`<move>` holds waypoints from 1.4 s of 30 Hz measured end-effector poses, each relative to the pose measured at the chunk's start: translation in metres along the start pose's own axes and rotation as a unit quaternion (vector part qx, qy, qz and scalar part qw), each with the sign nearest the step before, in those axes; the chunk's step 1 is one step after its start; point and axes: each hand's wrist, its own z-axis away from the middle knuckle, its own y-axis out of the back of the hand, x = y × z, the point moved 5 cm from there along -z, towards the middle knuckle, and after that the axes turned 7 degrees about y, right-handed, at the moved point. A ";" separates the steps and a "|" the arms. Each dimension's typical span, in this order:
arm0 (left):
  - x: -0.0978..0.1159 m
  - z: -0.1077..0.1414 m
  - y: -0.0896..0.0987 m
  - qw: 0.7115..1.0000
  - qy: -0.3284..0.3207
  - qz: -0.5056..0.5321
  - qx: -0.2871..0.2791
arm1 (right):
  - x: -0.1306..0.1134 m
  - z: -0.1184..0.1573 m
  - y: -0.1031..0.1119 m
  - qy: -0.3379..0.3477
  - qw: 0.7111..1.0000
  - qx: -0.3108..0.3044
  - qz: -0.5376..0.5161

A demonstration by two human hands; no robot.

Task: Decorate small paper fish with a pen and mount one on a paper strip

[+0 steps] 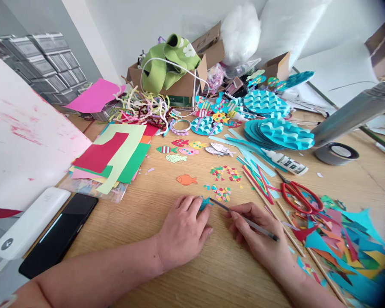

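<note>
My left hand (186, 226) rests on the table with its fingers bent over a small blue paper fish (205, 202), holding it down. Part of the fish is hidden under the fingers. In my right hand (256, 226) is a slim pen (253, 223), its tip touching or just above the fish's right end. Beyond the hands lies a plain orange paper fish (186, 179). Small paper dots (223, 194) and a ring of tiny paper triangles (226, 173) sit just past the pen. Farther back are several decorated paper fish (188, 151) and some white ones (218, 149).
Red-handled scissors (300, 196), a glue bottle (287, 162), wooden sticks (321, 269) and paper scraps (349, 239) lie right. Blue wavy discs (285, 132), a tape roll (336, 153) and a metal flask (356, 113) stand behind. Left are coloured sheets (136, 160), a phone (59, 235) and a power bank (30, 222).
</note>
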 end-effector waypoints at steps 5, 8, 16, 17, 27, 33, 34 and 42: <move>0.000 0.000 0.000 1.000 -0.001 0.002 0.001 | 0.000 -0.001 0.000 0.002 1.000 0.000 0.004; 0.000 0.000 0.000 1.000 -0.001 0.003 0.000 | 0.000 -0.002 0.000 -0.001 1.000 0.000 0.003; 0.000 0.000 0.001 1.000 0.001 -0.002 0.007 | 0.001 -0.002 0.000 -0.006 1.000 0.002 0.000; 0.000 0.000 0.001 1.000 0.001 -0.001 0.005 | 0.000 -0.001 0.000 -0.006 1.000 0.004 -0.001; 0.000 0.000 0.001 1.000 -0.001 -0.001 0.006 | -0.002 0.000 -0.002 0.003 1.000 -0.025 -0.001; 0.000 -0.001 0.000 1.000 -0.003 -0.002 0.004 | -0.001 0.000 -0.003 -0.006 0.999 -0.040 -0.001; 0.000 -0.001 0.000 1.000 -0.004 -0.002 0.003 | 0.000 0.000 -0.003 -0.007 0.999 -0.041 -0.001; 0.000 -0.001 0.001 1.000 -0.001 0.003 -0.006 | 0.001 0.000 -0.003 -0.008 0.999 -0.049 -0.007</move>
